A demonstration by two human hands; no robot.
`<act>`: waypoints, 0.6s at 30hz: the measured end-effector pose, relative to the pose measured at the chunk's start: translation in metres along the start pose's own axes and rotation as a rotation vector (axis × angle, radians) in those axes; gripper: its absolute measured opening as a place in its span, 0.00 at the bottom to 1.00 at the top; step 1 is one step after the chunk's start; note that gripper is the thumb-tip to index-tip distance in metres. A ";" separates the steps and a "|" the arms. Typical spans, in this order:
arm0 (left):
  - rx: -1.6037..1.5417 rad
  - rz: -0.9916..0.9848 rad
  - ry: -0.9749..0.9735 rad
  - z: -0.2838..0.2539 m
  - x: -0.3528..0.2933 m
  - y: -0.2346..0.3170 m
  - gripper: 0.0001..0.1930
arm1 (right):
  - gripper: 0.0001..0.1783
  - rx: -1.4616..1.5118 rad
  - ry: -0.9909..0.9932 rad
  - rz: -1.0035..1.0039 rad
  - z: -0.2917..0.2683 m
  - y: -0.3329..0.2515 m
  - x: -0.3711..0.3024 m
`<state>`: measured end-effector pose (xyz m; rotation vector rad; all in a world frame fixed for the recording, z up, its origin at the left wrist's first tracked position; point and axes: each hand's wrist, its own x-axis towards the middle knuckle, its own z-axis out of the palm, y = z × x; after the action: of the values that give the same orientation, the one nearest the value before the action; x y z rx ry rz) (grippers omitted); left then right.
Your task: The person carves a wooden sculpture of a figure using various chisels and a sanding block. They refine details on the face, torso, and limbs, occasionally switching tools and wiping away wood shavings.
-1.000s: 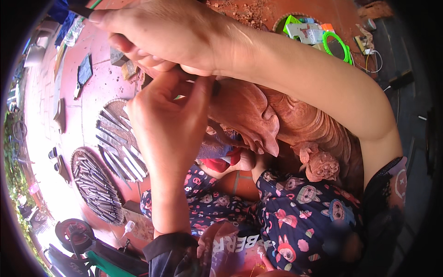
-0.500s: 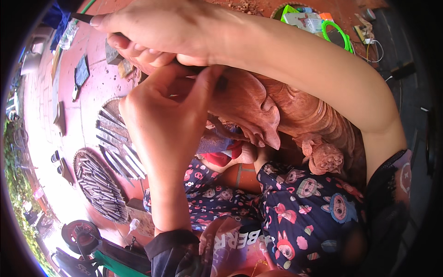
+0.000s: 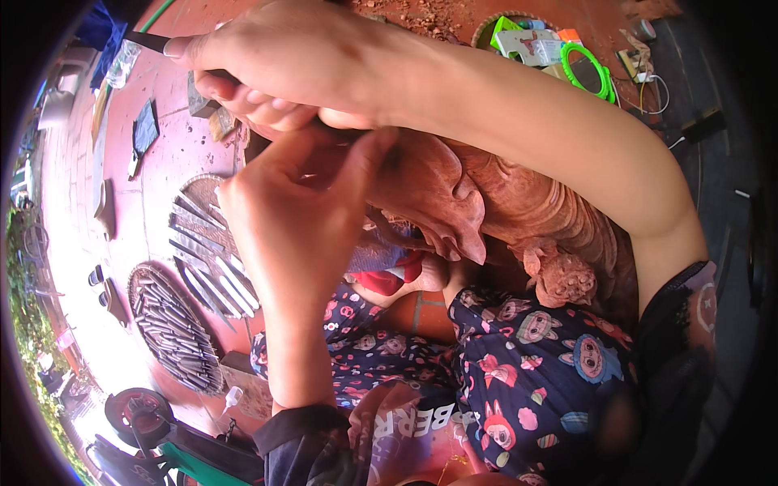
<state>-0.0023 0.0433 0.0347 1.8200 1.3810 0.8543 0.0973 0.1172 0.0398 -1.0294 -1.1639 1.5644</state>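
My right hand reaches across from the right, its fingers wrapped round a slim dark carving tool. One narrow end sticks out past the thumb; the rest is hidden by the hands. Just below, my left hand is closed, with thumb and fingers drawn together against the right hand's underside. What it grips is hidden. Both hands are over a large reddish-brown wood carving with smooth curling folds. A rough, knobbly carved lump stands out on its near right side.
To the left, a round woven tray holds many metal chisels, and another tray carries flat blades. A basket with a bright green ring stands far right. Wood chips lie at the back. My patterned trouser legs are close below the carving.
Both hands have shifted slightly right and down in the picture, still together, with the tool still in the right hand. The surroundings have shifted a little too.
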 end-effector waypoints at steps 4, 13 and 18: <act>0.071 0.031 0.036 -0.002 0.001 -0.005 0.10 | 0.25 -0.011 -0.031 -0.020 0.006 -0.001 0.002; -0.193 0.064 0.194 -0.017 -0.008 -0.014 0.05 | 0.24 -0.091 -0.233 -0.246 0.017 -0.050 -0.009; -0.442 -0.035 0.233 -0.085 -0.051 -0.038 0.09 | 0.12 -0.323 -0.227 -0.381 -0.052 -0.069 -0.049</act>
<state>-0.1035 0.0125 0.0447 1.3879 1.2341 1.2709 0.1712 0.0921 0.1015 -0.7803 -1.7018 1.2349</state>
